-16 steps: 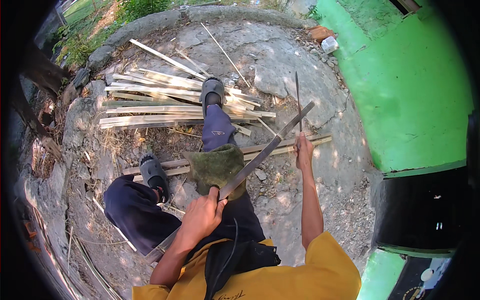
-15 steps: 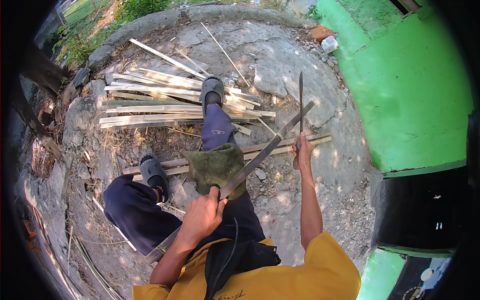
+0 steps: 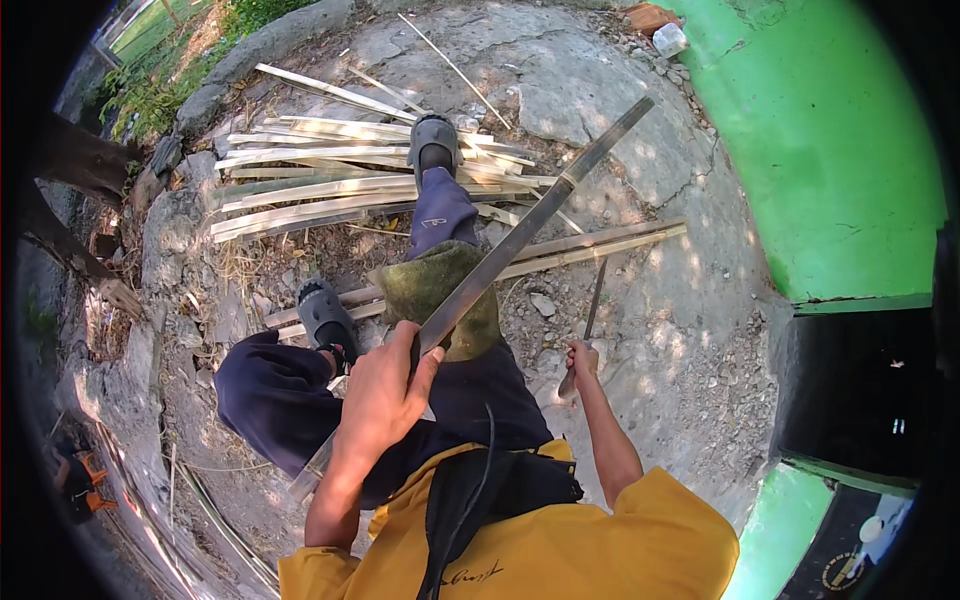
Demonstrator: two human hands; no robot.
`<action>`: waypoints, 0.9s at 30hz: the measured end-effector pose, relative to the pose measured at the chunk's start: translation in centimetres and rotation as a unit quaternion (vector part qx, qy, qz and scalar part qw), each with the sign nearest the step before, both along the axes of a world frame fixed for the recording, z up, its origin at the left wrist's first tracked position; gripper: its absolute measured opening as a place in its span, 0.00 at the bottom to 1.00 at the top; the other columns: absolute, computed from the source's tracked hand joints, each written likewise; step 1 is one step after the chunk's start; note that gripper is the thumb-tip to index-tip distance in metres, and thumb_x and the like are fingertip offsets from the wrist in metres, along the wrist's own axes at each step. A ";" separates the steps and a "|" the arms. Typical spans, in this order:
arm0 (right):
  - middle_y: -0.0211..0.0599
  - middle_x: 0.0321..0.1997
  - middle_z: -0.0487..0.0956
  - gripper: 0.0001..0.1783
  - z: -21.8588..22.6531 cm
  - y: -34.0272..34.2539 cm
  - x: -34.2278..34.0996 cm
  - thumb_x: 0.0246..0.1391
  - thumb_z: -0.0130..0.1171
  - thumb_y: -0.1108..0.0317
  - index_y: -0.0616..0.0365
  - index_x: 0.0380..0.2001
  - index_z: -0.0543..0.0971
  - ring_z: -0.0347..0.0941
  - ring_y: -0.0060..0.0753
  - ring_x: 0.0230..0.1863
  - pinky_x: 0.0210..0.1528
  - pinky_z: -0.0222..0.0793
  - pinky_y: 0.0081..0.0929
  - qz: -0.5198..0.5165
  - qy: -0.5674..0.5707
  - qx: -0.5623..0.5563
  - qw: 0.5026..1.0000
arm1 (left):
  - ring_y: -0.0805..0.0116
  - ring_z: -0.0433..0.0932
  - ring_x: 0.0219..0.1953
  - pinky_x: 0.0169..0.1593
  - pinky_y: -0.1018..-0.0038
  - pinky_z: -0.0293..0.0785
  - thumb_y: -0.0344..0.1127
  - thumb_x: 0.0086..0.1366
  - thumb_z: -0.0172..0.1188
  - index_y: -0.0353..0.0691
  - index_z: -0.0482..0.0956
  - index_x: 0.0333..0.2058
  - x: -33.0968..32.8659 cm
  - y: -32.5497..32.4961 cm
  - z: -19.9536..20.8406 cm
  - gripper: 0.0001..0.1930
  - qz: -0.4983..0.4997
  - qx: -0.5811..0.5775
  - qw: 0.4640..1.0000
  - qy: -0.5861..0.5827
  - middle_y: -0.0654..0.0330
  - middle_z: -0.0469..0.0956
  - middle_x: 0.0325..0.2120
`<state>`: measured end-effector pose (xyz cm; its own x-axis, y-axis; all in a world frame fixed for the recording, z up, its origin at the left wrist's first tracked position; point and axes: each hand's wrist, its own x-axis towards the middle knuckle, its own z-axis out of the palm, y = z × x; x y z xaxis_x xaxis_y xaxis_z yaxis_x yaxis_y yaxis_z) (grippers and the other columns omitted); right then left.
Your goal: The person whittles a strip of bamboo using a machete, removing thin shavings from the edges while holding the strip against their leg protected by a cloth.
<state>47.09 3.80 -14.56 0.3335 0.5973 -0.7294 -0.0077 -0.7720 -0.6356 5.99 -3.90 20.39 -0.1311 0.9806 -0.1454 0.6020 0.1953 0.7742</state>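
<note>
My left hand (image 3: pixel 388 393) is closed around a long, dark bamboo strip (image 3: pixel 520 237). The strip slants from beside my left hip, over a green-brown cloth pad (image 3: pixel 440 290) on my thigh, up to the right past my outstretched foot. A pale joint ring marks it near the far end. In my right hand (image 3: pixel 583 360), held low to the right and apart from the strip, is a long-bladed knife (image 3: pixel 596 300); its narrow blade points away from me and its handle end shows below the fist.
Pale split bamboo strips (image 3: pixel 310 195) lie in a pile under my outstretched foot. Two longer strips (image 3: pixel 600 245) cross the ground beyond my knee. A green wall (image 3: pixel 820 160) rises on the right, and a tree trunk (image 3: pixel 85 160) stands at left. The cracked concrete (image 3: pixel 640 400) is uneven.
The bamboo strip has slid outward, its far end now farther up and right. My right hand has lowered the knife toward me, away from where it crossed the strip.
</note>
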 end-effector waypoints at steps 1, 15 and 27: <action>0.21 0.18 0.64 0.10 0.1 -0.7 -0.3 0.62 0.63 0.63 0.47 0.31 0.71 0.61 0.18 0.17 0.19 0.59 0.21 -0.006 0.001 -0.004 1.000 | 0.38 0.78 0.27 0.32 0.52 0.68 0.38 0.73 0.60 0.33 0.73 0.43 -0.4 0.0 0.5 0.13 -0.006 -0.004 1.000 0.001 0.43 0.76 0.22; 0.25 0.19 0.68 0.10 -3.5 -7.0 0.0 0.60 0.60 0.62 0.48 0.30 0.70 0.64 0.23 0.16 0.20 0.64 0.25 -0.279 0.157 0.033 0.947 | 0.79 0.63 0.23 0.28 0.75 0.60 0.34 0.68 0.68 0.35 0.73 0.33 -1.5 -2.3 -2.5 0.13 0.053 -0.046 0.975 -0.213 0.67 0.67 0.17; 0.26 0.17 0.69 0.09 -0.9 -5.1 0.9 0.58 0.62 0.67 0.52 0.27 0.73 0.66 0.25 0.13 0.16 0.63 0.26 -0.222 0.048 0.103 0.968 | 0.69 0.64 0.22 0.28 0.69 0.61 0.40 0.66 0.68 0.33 0.73 0.31 -1.3 -2.3 -3.3 0.16 -0.007 -0.045 0.993 -0.108 0.57 0.66 0.18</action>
